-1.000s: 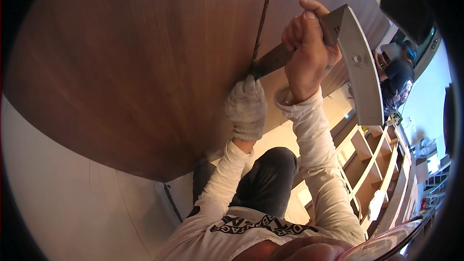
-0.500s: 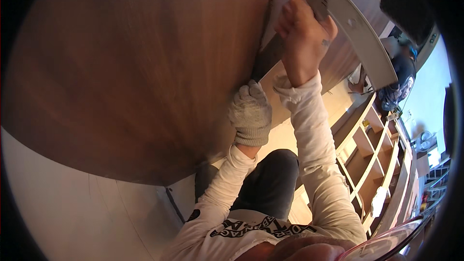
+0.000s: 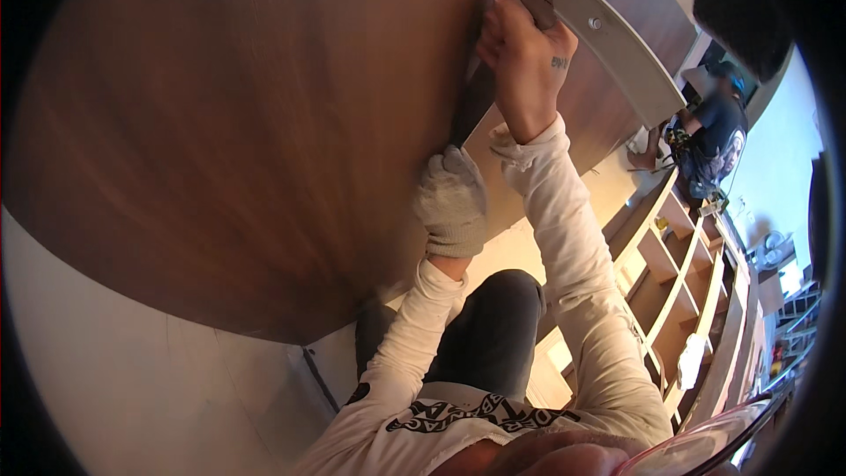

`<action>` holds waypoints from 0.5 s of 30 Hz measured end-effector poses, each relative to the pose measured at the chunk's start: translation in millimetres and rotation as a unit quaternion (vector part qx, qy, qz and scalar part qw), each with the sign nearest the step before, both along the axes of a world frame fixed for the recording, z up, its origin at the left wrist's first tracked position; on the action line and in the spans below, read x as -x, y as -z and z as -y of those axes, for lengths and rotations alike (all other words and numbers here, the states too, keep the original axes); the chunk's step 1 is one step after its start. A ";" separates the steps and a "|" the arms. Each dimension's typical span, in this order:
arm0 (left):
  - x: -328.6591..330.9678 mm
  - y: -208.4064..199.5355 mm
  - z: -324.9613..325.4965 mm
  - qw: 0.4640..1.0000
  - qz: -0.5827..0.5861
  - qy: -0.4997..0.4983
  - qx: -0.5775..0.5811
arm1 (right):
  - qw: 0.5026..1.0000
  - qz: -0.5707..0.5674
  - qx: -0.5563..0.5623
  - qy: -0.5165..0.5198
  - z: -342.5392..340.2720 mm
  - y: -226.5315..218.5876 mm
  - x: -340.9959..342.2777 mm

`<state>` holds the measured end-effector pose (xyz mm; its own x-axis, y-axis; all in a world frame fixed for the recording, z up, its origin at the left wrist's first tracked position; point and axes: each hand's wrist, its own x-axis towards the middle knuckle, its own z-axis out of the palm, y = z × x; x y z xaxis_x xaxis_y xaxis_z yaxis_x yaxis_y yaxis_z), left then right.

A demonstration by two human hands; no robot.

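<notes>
My bare right hand (image 3: pixel 527 57) is wrapped around the upper end of a grey tool with a long, slightly curved flat body (image 3: pixel 608 31). A round hole shows in that body; its exact kind is unclear. Beside this hand, a dark flat strip (image 3: pixel 473 106) runs down along the seam between two brown wood-grain panels, the large left one (image 3: pixel 264 141) and the right one (image 3: pixel 608 92). At the strip's lower end is my left hand (image 3: pixel 452 198) in a pale knit glove. Its fingers are curled, and what they grip is hidden.
Wooden shelf framing with open compartments (image 3: pixel 674 278) stands to the right. Beyond it, a person in a dark shirt (image 3: pixel 718 132) sits or crouches. A pale surface (image 3: pixel 159 361) lies below the left panel, and my knee (image 3: pixel 498 308) is bent under my arms.
My right hand and the grey tool have shifted left, closer to the seam. The gloved left hand has moved only slightly left and remains curled.
</notes>
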<state>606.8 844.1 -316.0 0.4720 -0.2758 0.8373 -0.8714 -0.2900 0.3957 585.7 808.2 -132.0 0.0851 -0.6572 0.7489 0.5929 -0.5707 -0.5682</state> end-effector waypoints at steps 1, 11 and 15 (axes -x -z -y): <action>-3.2 -3.9 2.3 0.999 -0.017 0.021 0.018 | 1.000 0.000 0.022 0.000 -5.0 -6.5 0.3; -0.3 -33.1 5.1 0.999 0.032 -0.009 0.041 | 0.996 0.036 0.072 0.038 -0.9 -29.5 8.1; 1.9 -31.5 4.4 0.999 0.024 -0.009 0.034 | 0.996 0.034 0.037 0.075 -18.9 -35.6 0.9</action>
<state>604.9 839.6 -284.5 0.4354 -0.2103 0.8753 -0.8848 -0.2794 0.3729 584.8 827.1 -96.3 -0.0622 -0.6019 0.7961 0.5331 -0.6944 -0.4834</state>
